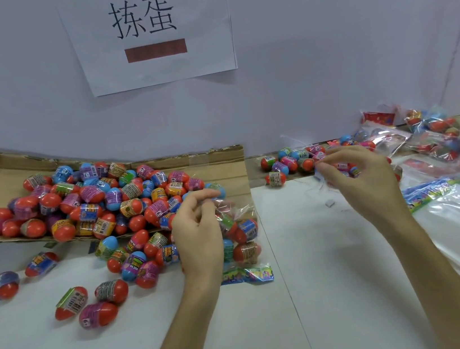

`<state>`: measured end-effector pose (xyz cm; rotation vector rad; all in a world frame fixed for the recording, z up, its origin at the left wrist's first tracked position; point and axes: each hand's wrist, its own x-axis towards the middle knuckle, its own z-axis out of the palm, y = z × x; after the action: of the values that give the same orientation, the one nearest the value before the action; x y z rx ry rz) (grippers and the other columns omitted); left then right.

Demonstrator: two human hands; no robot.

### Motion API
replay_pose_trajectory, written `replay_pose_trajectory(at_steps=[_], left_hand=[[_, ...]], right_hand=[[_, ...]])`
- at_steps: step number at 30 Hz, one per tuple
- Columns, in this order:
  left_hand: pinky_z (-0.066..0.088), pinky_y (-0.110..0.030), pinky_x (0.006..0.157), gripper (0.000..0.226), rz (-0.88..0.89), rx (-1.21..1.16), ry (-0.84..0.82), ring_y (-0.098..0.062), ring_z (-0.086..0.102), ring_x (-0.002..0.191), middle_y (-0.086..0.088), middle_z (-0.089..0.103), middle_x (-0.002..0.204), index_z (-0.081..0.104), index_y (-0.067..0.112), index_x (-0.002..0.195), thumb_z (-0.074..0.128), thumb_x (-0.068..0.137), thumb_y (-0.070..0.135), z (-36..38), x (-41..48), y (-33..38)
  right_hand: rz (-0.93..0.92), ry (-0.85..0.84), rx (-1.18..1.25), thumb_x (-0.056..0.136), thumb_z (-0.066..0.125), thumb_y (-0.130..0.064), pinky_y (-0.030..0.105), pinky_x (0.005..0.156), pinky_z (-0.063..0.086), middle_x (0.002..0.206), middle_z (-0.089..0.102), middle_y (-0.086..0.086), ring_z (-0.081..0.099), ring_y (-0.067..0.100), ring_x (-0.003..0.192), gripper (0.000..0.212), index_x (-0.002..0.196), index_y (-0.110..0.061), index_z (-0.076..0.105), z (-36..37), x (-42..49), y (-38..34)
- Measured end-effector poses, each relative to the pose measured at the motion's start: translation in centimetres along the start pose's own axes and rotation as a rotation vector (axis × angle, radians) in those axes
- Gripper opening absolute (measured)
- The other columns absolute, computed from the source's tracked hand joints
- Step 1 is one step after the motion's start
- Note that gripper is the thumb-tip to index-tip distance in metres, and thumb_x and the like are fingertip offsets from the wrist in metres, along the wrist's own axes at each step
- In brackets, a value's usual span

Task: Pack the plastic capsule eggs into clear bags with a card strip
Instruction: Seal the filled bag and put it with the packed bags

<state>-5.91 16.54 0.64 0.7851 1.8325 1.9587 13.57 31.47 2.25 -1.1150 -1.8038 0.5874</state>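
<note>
While the clear bag, part-filled with capsule eggs above its card strip, lies by the loose pile, the left hand pinches its mouth; the right hand curls loosely, contents unclear. Best keep the mouth wide, feeding eggs singly.

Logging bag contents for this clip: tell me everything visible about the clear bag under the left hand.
The clear bag is thin, glossy, crinkled plastic lying on the white table beside the cardboard tray. It holds several eggs, red, blue and green among them; an exact count is hidden by the left hand, which rests over its left side with fingers at the open, ruffled top edge. A colourful printed card strip runs across its near end. The right hand is apart from it.
</note>
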Motion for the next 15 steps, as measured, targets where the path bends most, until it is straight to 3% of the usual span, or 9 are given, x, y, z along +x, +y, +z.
replay_pose_trajectory(at_steps=[2,3,5,6,8,10,12,13,15], left_hand=[[0.063,-0.055,0.075,0.029,-0.002,-0.006,-0.013,-0.024,0.073,0.078,0.013,0.077,0.082,0.071,0.023,0.097,0.049,0.106,0.007,0.1,0.0,0.0],[0.063,-0.048,0.074,0.028,-0.001,-0.008,-0.021,-0.018,0.073,0.076,0.015,0.078,0.082,0.070,0.022,0.098,0.049,0.106,0.006,0.1,0.0,0.0],[0.061,-0.043,0.071,0.026,0.005,-0.008,-0.032,-0.016,0.071,0.073,0.014,0.078,0.083,0.070,0.020,0.100,0.049,0.106,0.006,0.1,0.0,-0.1],[0.061,-0.044,0.071,0.026,0.010,-0.009,-0.033,-0.016,0.071,0.073,0.013,0.078,0.083,0.070,0.020,0.100,0.049,0.106,0.006,0.2,0.0,-0.2],[0.061,-0.044,0.070,0.026,0.016,-0.011,-0.030,-0.020,0.071,0.076,0.013,0.078,0.084,0.071,0.019,0.101,0.049,0.106,0.006,0.2,0.2,-0.4],[0.062,-0.033,0.063,0.026,0.008,-0.029,-0.029,-0.016,0.074,0.081,0.013,0.078,0.085,0.071,0.020,0.100,0.050,0.106,0.007,0.2,0.3,-0.6],[0.063,-0.032,0.062,0.027,-0.004,-0.050,-0.044,-0.011,0.075,0.081,0.010,0.078,0.086,0.072,0.021,0.101,0.050,0.106,0.007,0.1,0.3,-0.6],[0.064,-0.033,0.064,0.027,-0.011,-0.067,-0.055,-0.011,0.076,0.081,0.009,0.078,0.086,0.072,0.020,0.101,0.049,0.106,0.007,0.2,0.3,-0.5],[0.063,-0.028,0.061,0.027,-0.033,-0.126,-0.077,-0.010,0.077,0.081,0.010,0.079,0.085,0.072,0.019,0.103,0.049,0.106,0.006,0.2,0.3,-0.4]], right_hand=[[0.061,0.014,0.235,0.087,0.078,-0.035,0.033,0.095,0.051,0.107,0.070,-0.015,0.062,0.003,0.105,0.008,0.083,-0.028,0.077,0.1,-0.2,-0.3],[0.062,-0.008,0.205,0.086,0.079,-0.030,0.028,0.099,0.048,0.117,0.068,-0.013,0.059,0.006,0.113,0.002,0.088,-0.030,0.077,0.2,-0.2,-0.2],[0.070,-0.189,-0.128,0.087,0.077,-0.015,0.028,0.114,0.033,0.152,0.046,-0.005,0.038,0.016,0.141,0.046,0.129,-0.029,0.067,0.4,0.0,0.3],[0.098,-0.283,-0.237,0.087,0.075,-0.010,0.038,0.120,0.027,0.163,0.030,-0.004,0.024,0.019,0.150,0.070,0.149,-0.027,0.048,0.7,0.0,0.6],[0.145,-0.326,-0.212,0.089,0.073,-0.009,0.046,0.122,0.025,0.166,0.022,-0.007,0.020,0.016,0.152,0.087,0.160,-0.027,0.026,1.0,-0.1,0.4],[0.103,-0.210,-0.018,0.092,0.074,-0.017,0.037,0.111,0.042,0.150,0.049,-0.010,0.045,0.008,0.135,0.075,0.156,-0.030,0.037,1.0,-0.3,0.1],[0.113,-0.162,0.229,0.095,0.071,-0.023,0.026,0.087,0.057,0.116,0.074,-0.008,0.069,0.008,0.103,0.044,0.137,-0.030,0.059,0.7,-0.6,-0.8],[0.153,-0.209,0.342,0.096,0.068,-0.024,0.028,0.079,0.061,0.101,0.078,-0.004,0.074,0.012,0.089,0.029,0.125,-0.028,0.066,0.6,-0.6,-1.2],[0.210,-0.424,0.435,0.095,0.065,-0.032,0.035,0.080,0.061,0.096,0.078,0.000,0.076,0.018,0.084,0.020,0.113,-0.024,0.070,0.9,-1.0,-1.8]])
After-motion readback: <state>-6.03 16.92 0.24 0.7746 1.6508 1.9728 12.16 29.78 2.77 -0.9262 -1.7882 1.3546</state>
